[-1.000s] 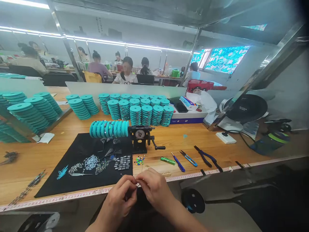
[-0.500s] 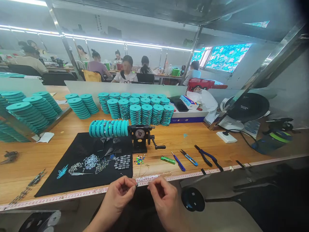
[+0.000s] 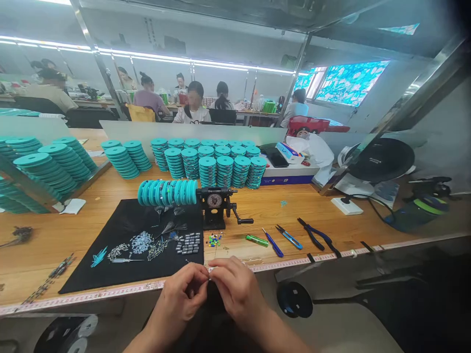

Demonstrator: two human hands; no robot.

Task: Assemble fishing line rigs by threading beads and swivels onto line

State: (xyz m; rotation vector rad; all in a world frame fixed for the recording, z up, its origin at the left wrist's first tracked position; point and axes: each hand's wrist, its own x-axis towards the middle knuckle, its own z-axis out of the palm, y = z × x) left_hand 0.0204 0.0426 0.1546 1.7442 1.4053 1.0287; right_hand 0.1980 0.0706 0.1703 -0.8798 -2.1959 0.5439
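Note:
My left hand [image 3: 183, 296] is pinched at the bench's front edge, its fingertips touching those of my right hand [image 3: 238, 289], which is pinched too. Whatever lies between the fingertips is too small to make out. Just beyond them is a black mat [image 3: 83, 275] bearing grey cylindrical pieces [image 3: 188, 243], pale blue bits [image 3: 141, 242], small metal parts [image 3: 157, 249] and turquoise strips [image 3: 98, 257]. Coloured beads [image 3: 214, 239] lie on the wood beside the mat. Behind stands a black hand-cranked winder [image 3: 215, 212] with a row of turquoise spools [image 3: 167, 192] on its shaft.
A green tube [image 3: 256, 240], a blue-handled tool [image 3: 273, 243], snips [image 3: 289, 237] and pliers [image 3: 317, 235] lie to the right. Stacked turquoise spools [image 3: 208, 169] line the back. A measuring tape [image 3: 147, 286] follows the front edge. A power strip [image 3: 346, 206] sits far right. Other people sit beyond the partition.
My right hand has moved left and up, so its fingertips now meet those of my left hand. Before, a gap lay between them. The view has shifted slightly.

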